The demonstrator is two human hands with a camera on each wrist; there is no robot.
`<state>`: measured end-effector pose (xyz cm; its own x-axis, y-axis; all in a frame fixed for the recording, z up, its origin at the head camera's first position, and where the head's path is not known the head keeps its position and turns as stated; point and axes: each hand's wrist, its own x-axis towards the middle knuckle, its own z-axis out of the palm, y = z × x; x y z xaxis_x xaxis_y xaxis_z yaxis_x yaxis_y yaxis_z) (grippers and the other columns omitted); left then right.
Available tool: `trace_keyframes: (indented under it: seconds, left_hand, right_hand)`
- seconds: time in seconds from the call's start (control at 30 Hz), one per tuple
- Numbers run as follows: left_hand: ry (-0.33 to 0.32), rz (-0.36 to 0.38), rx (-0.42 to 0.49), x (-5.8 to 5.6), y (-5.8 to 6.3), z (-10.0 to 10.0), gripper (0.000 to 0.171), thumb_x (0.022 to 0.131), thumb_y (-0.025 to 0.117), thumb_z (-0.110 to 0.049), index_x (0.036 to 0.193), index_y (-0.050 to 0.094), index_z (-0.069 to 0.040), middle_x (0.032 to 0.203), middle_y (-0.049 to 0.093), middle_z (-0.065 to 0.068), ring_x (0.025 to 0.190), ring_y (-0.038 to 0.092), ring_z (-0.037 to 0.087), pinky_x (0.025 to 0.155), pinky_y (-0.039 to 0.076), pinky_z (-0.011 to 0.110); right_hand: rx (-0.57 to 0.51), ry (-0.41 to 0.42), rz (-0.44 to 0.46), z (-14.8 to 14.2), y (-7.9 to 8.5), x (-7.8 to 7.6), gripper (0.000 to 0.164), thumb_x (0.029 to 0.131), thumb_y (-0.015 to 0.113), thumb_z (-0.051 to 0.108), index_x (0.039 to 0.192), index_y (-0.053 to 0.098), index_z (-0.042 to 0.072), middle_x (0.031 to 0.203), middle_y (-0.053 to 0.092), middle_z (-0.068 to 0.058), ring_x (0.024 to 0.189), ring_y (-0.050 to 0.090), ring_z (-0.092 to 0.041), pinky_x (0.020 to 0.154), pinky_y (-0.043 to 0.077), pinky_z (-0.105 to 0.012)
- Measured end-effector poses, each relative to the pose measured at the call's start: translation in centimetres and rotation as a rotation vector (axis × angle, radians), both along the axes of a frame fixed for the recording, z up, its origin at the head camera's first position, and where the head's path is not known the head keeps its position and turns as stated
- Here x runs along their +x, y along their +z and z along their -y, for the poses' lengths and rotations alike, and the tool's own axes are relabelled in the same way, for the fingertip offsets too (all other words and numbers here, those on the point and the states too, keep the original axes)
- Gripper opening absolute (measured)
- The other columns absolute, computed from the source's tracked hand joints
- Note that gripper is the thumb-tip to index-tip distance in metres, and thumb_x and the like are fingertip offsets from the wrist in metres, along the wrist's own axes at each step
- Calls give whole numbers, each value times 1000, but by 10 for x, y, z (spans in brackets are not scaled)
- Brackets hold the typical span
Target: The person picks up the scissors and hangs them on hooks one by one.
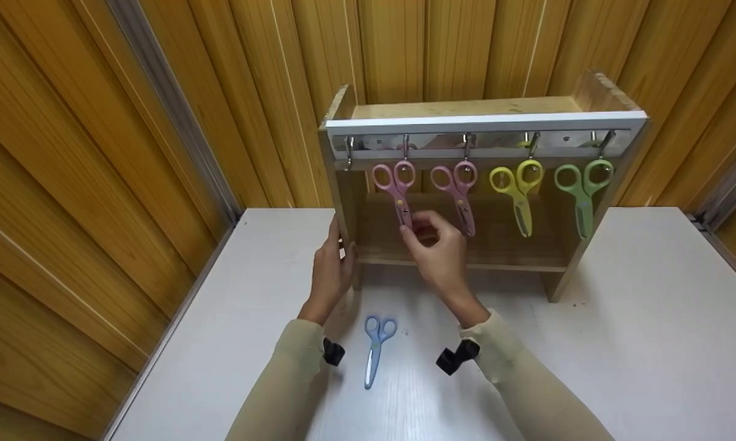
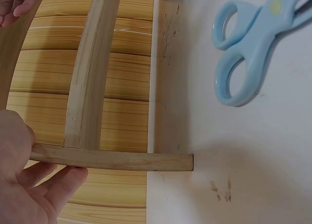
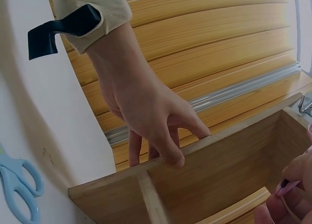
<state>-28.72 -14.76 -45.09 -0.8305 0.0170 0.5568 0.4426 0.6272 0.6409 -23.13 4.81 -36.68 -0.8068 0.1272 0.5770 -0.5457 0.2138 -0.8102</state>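
Observation:
My left hand (image 1: 329, 272) grips the left side panel of a wooden shelf rack (image 1: 454, 264), with the thumb on the inner face and the fingers outside, as the right wrist view shows. With thumb and fingertips my right hand (image 1: 439, 251) pinches the blade end of the leftmost pink scissors (image 1: 398, 190), whose handle loops are at a metal hook (image 1: 406, 146). To their right hang another pair of pink scissors (image 1: 460, 196), yellow scissors (image 1: 521, 199) and green scissors (image 1: 584, 199). Light blue scissors (image 1: 374, 352) lie on the table between my forearms.
A metal hook strip (image 1: 377, 142) runs along the rack's front, below a white edge. The leftmost hook (image 1: 348, 153) is beside the left panel. Under the rack is a white table (image 1: 656, 343); wood-slat walls (image 1: 392, 49) stand behind and at the sides.

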Motion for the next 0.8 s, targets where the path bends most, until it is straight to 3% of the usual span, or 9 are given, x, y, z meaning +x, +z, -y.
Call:
trace_keyframes:
  seconds: [0.47, 0.8]
  left_hand:
    - [-1, 38, 9, 0, 2, 0, 68, 105, 56, -6, 163, 21, -16, 154, 50, 12, 127, 62, 30, 100, 57, 39]
    - [-3, 22, 9, 0, 1, 0, 66, 105, 56, -7, 162, 23, -13, 151, 53, 16, 125, 63, 33, 96, 59, 42]
  right_hand:
    - [-24, 7, 10, -1, -9, -1, 13, 92, 73, -3, 104, 70, -8, 94, 69, -20, 81, 63, -32, 72, 54, -21]
    - [-18, -2, 20, -3, -9, -2, 12, 92, 73, -2, 102, 70, -7, 93, 69, -19, 80, 63, -32, 70, 54, -23]
